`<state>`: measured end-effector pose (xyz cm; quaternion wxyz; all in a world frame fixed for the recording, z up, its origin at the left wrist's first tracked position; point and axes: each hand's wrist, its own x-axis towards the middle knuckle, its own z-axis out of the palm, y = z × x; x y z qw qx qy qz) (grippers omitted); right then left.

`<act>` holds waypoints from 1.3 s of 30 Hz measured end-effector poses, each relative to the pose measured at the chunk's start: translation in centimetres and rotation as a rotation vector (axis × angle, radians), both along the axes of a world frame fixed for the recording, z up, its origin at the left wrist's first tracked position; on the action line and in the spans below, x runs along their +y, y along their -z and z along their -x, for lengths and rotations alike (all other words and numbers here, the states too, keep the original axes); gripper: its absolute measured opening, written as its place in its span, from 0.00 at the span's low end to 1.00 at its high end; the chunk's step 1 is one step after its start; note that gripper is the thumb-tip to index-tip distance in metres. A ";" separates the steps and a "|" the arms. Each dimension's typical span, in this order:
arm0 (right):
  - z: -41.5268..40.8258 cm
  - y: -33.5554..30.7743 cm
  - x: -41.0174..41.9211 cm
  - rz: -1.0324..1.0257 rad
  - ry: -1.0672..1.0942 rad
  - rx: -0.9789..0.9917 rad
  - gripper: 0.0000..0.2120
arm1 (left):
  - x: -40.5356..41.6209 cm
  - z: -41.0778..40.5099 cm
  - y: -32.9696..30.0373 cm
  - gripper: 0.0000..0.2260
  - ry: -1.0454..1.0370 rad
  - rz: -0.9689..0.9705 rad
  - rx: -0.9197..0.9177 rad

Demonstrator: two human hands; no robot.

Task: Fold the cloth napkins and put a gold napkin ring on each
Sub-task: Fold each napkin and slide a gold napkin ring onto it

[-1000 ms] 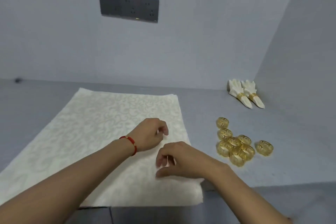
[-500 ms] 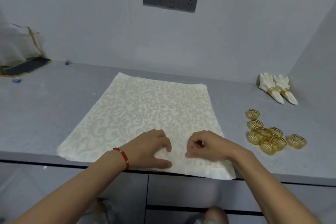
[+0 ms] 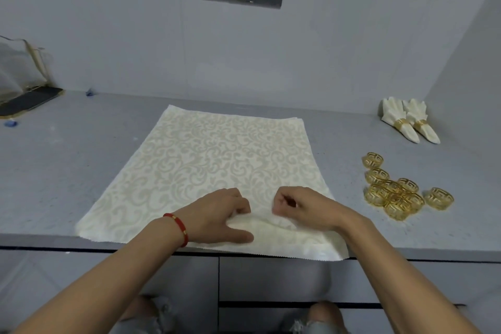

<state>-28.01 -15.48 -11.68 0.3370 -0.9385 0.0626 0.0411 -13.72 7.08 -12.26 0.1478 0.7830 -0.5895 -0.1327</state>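
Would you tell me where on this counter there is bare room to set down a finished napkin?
Bare counter lies left of the spread napkin, up to the dark flat object. A narrower strip runs between the napkin's right edge and the loose gold rings. The right side is crowded: rings, then two finished napkins in the corner.

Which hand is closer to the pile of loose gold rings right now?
Right. The right hand pinches the napkin just left of the gold rings; the left hand grips the cloth farther left, beyond the right hand.
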 end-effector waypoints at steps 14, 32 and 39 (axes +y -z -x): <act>0.7 -1.5 -3.5 0.356 0.362 -0.162 0.03 | 4.3 -5.8 -3.1 0.08 -0.186 -0.225 -0.122; 4.7 -2.3 -3.9 -0.078 0.520 -0.053 0.15 | 17.0 -10.5 -4.0 0.16 -0.708 -0.001 0.752; -3.3 -1.5 -7.9 0.104 0.713 -0.167 0.20 | 9.3 -15.4 -3.9 0.14 -0.971 0.114 0.319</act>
